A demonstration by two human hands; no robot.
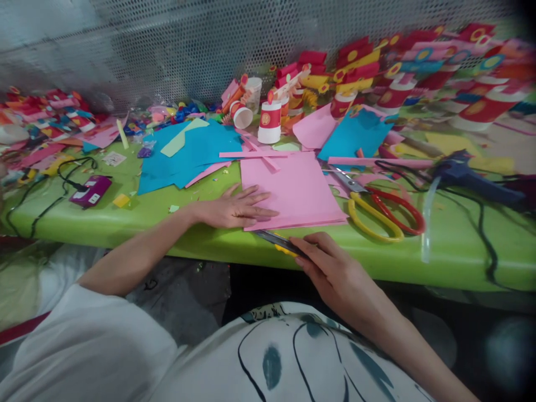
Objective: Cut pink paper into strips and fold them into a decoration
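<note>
Left to right along a green table (196, 241), beneath a perforated metal panel (201, 61). At far left, a blurred heap of colorful craft pieces (73, 109) in red, orange, pink and blue. In front of the heap, a purple box (91, 191) with a black cable looped behind it, and just beside the box, a small yellow block (121, 200). Farther along, overlapping blue sheets (167, 162) with a pale green scrap (182, 138) on top.

Near the middle, the left hand (237, 206), palm down with fingers spread, grasping nothing, pressed against the near left corner of the pink sheets (297, 187). These stacked at the table's front edge, with two thin pink strips (272, 155) crossed over their far edge. Just behind, an upright red-and-white cup (269, 123).

Next, the right hand (329, 259), closed around a yellow-and-dark cutter knife (287, 244), blade pointing left along the near edge of the stack. Cannot tell whether between sheets or only beside them.

Right of the stack, scissors (359, 196) with one yellow and one red handle. Beyond, a translucent stick (426, 223) and a dark blue glue gun (473, 177); behind these, blurred decorated cups (481, 109).
</note>
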